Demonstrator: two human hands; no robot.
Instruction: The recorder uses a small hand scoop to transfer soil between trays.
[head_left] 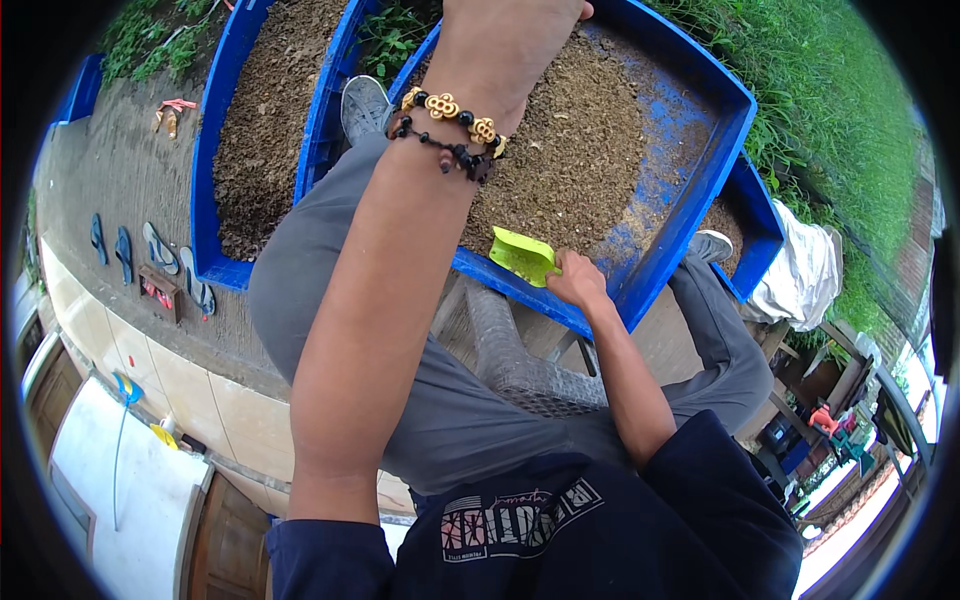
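Observation:
My right hand (pixel 577 280) is closed around the end of a lime-green plastic scoop (pixel 522 257). The scoop is held at the near rim of a blue tray (pixel 735 150). Coarse brown crumbly material (pixel 565 150) covers much of that tray, while bare blue bottom shows on its right side. My left arm reaches far forward over the same tray, with beaded bracelets (pixel 455 120) at the wrist. Of my left hand (pixel 512 35) only the part near the wrist shows at the top edge; its fingers are mostly cut off by the frame.
Left of my leg stands another blue tray (pixel 205 190) with darker brown material. A smaller blue tray (pixel 765 240) and a white sack (pixel 805 265) are at the right. Sandals (pixel 160 248) lie on the concrete at left. Grass (pixel 840 110) grows at far right.

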